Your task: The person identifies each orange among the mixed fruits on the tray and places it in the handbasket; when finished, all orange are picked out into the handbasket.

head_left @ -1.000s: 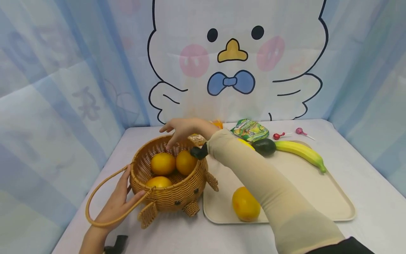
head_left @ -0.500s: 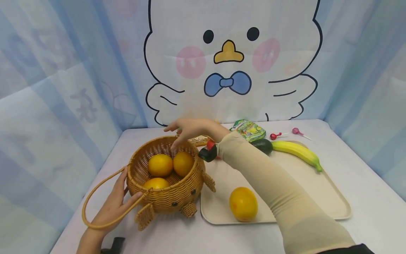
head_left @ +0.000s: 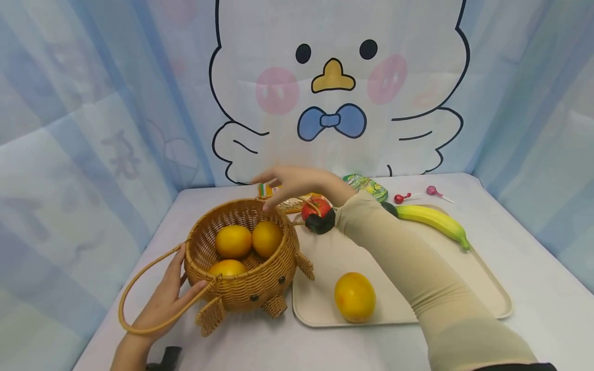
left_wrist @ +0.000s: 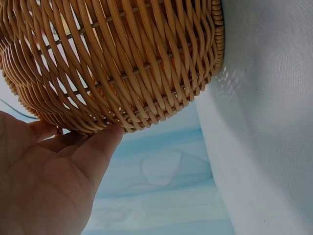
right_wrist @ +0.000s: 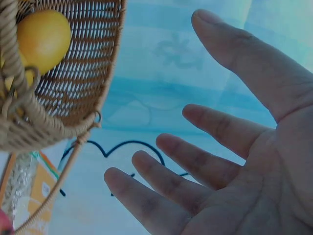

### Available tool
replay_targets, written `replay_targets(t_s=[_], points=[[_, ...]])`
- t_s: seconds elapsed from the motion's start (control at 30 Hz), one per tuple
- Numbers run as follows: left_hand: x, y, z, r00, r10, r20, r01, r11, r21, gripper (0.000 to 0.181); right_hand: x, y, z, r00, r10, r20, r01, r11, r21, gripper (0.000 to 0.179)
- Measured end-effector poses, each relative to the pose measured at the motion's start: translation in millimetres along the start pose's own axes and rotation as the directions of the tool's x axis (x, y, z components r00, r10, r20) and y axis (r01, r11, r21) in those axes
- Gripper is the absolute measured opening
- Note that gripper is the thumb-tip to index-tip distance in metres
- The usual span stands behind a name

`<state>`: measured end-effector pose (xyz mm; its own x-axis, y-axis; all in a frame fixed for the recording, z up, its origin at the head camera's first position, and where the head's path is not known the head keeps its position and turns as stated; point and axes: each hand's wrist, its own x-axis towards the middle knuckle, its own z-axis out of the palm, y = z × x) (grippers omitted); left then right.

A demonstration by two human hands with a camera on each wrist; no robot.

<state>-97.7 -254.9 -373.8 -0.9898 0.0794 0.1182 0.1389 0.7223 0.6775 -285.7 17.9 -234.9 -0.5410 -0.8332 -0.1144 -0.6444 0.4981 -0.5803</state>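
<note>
My left hand [head_left: 162, 299] holds the outer left side of a round wicker basket [head_left: 241, 296], with thumb and fingers against the weave. In the left wrist view its fingertips [left_wrist: 113, 133] press the basket wall [left_wrist: 132, 63]. Inside lie several round orange-yellow fruits [head_left: 233, 241], one of them also seen in the right wrist view [right_wrist: 45, 41]. My right hand [head_left: 297, 184] hovers over the basket's far right rim with nothing in it. Its fingers are spread apart in the right wrist view [right_wrist: 230, 161]. One basket handle loops over my left wrist.
A beige tray [head_left: 464, 288] bears an orange-yellow fruit [head_left: 355, 298] and a banana [head_left: 433, 221]. A red apple [head_left: 315, 205] and a dark green fruit [head_left: 390, 208] show partly behind my right arm. Snack packets [head_left: 366, 186] and two lollipops [head_left: 401, 198] lie at the back, before a printed curtain.
My right hand has moved right and slightly up from over the basket, uncovering the red apple and an orange packet. My left hand stays on the basket. The view has shifted slightly.
</note>
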Motion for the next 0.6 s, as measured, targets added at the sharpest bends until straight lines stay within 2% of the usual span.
replay_targets(t_s=[0.3,0.6], points=[[1.0,-0.4,0.7,1.000,0.008,-0.004,-0.008,1.000,0.002,0.089,-13.6,4.0,-6.5,0.999,0.003,-0.036,-0.004,1.000,-0.023,0.073],[-0.3,1.8,1.3,1.000,-0.012,-0.003,0.012,1.000,0.016,0.090,-22.8,8.7,-8.0,0.999,0.019,-0.050,-0.019,1.000,-0.014,0.072]])
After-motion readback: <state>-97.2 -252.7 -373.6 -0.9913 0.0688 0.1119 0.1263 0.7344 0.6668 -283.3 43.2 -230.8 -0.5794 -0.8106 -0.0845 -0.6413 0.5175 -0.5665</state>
